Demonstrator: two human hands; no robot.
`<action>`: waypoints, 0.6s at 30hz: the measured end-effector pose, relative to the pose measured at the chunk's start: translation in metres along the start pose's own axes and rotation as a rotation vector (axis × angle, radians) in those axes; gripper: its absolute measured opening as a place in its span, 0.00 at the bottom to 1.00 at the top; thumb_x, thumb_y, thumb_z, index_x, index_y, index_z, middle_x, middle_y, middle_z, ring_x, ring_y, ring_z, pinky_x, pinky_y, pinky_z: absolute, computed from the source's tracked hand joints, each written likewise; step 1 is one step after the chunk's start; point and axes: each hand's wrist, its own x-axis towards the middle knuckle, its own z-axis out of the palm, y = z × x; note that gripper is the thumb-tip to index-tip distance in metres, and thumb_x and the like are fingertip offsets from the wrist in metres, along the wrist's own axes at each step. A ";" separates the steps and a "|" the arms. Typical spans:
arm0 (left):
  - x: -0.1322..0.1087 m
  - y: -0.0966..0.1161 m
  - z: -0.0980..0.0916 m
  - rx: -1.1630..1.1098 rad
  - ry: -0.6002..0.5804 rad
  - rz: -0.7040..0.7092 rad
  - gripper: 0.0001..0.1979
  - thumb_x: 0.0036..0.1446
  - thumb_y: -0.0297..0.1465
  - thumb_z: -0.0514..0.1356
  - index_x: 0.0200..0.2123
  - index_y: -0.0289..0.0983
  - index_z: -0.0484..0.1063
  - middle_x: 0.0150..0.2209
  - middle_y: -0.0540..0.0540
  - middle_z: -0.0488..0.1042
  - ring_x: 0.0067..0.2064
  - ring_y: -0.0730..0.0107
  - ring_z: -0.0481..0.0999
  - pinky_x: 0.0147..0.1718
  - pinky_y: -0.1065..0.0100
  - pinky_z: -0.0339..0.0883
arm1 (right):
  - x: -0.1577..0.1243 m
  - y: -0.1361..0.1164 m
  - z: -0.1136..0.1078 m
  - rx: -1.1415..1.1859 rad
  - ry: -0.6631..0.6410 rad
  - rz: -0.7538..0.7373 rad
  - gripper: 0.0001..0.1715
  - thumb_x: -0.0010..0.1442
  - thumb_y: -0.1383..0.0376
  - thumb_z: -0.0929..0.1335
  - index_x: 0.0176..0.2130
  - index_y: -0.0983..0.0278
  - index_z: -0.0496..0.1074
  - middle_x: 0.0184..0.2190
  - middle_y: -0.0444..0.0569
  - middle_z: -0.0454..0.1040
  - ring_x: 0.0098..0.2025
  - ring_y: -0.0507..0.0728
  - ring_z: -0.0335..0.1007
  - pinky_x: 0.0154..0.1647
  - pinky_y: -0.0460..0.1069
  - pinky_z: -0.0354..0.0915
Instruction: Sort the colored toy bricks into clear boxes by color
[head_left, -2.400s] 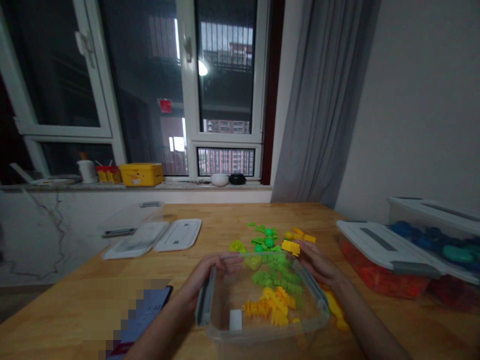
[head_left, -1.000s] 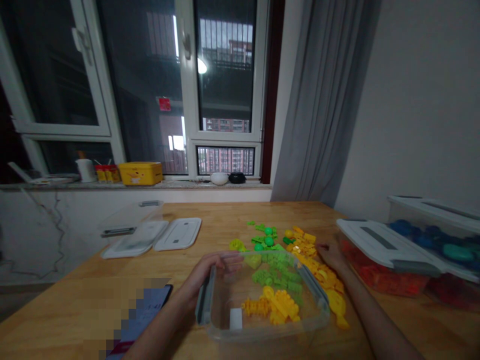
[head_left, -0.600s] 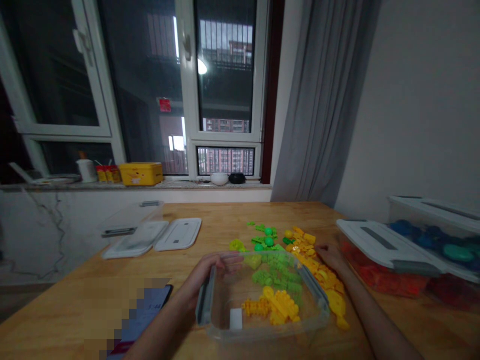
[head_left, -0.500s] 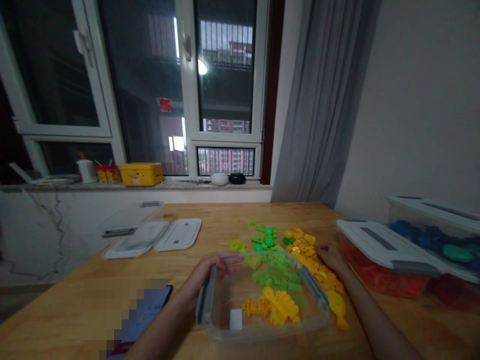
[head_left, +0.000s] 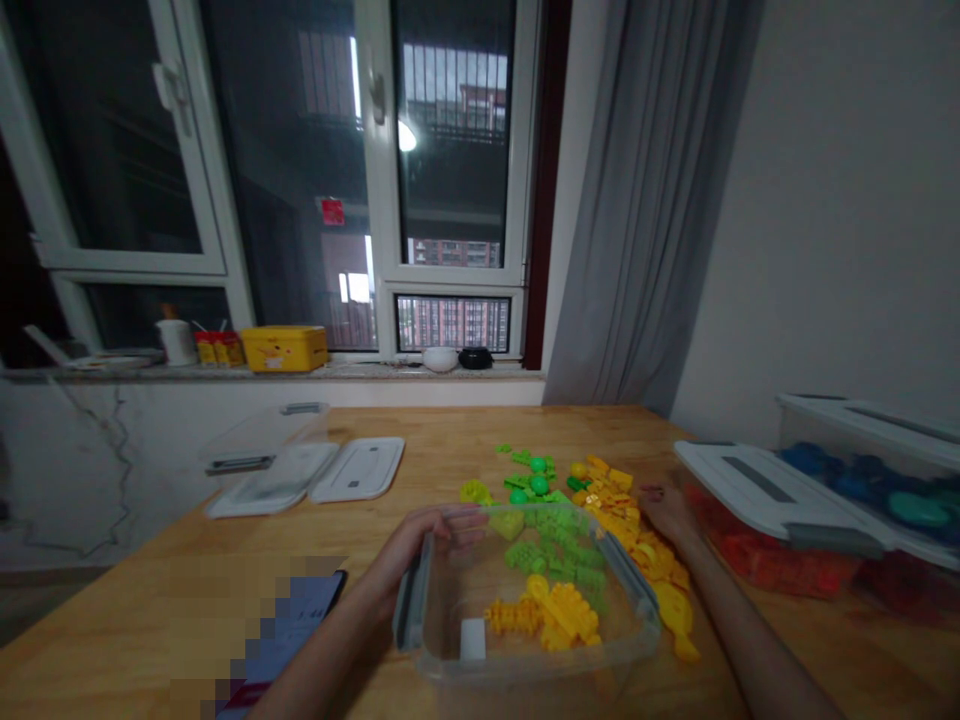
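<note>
A clear plastic storage box (head_left: 525,665) with grey side latches stands in front of me. Yellow toy pieces (head_left: 566,615) lie inside it near the front. My left hand (head_left: 424,540) grips the box at its far left corner, fingers along the far rim. Beyond the box is a pile of green toy pieces (head_left: 538,484), some seen through its clear wall. My right hand (head_left: 670,510) is beside the heap of yellow and orange pieces (head_left: 619,500) that runs down the box's right side. Its fingers are curled; what they hold, if anything, is hidden.
At the right stand lidded boxes, one with red pieces (head_left: 780,545), another with blue pieces (head_left: 832,470). Back left lie a white lid (head_left: 360,468) and an upturned clear box (head_left: 266,435). A phone (head_left: 300,615), partly blurred, lies by my left forearm.
My right hand has shifted slightly right, away from the yellow heap, with its fingers curled in. My left hand and the box stay where they were.
</note>
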 end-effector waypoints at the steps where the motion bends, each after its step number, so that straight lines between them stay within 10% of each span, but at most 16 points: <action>1: 0.000 -0.001 -0.001 -0.005 0.000 0.003 0.26 0.46 0.26 0.61 0.50 0.27 0.83 0.57 0.32 0.83 0.59 0.48 0.82 0.65 0.56 0.66 | 0.000 -0.003 -0.001 0.019 0.011 0.010 0.14 0.47 0.67 0.68 0.34 0.68 0.80 0.29 0.56 0.83 0.30 0.60 0.79 0.31 0.50 0.70; 8: 0.000 -0.002 -0.003 -0.003 -0.003 -0.009 0.27 0.46 0.24 0.60 0.51 0.29 0.83 0.55 0.34 0.84 0.57 0.50 0.83 0.63 0.58 0.69 | -0.015 -0.054 -0.014 0.418 0.001 0.105 0.26 0.48 0.56 0.75 0.46 0.64 0.81 0.43 0.55 0.85 0.40 0.62 0.81 0.40 0.52 0.76; 18: -0.001 0.001 0.000 0.008 -0.007 0.005 0.26 0.46 0.24 0.61 0.50 0.29 0.83 0.57 0.34 0.84 0.60 0.47 0.81 0.66 0.56 0.66 | -0.077 -0.125 -0.017 1.041 -0.528 0.167 0.26 0.36 0.58 0.87 0.36 0.60 0.84 0.38 0.46 0.82 0.37 0.54 0.77 0.41 0.46 0.74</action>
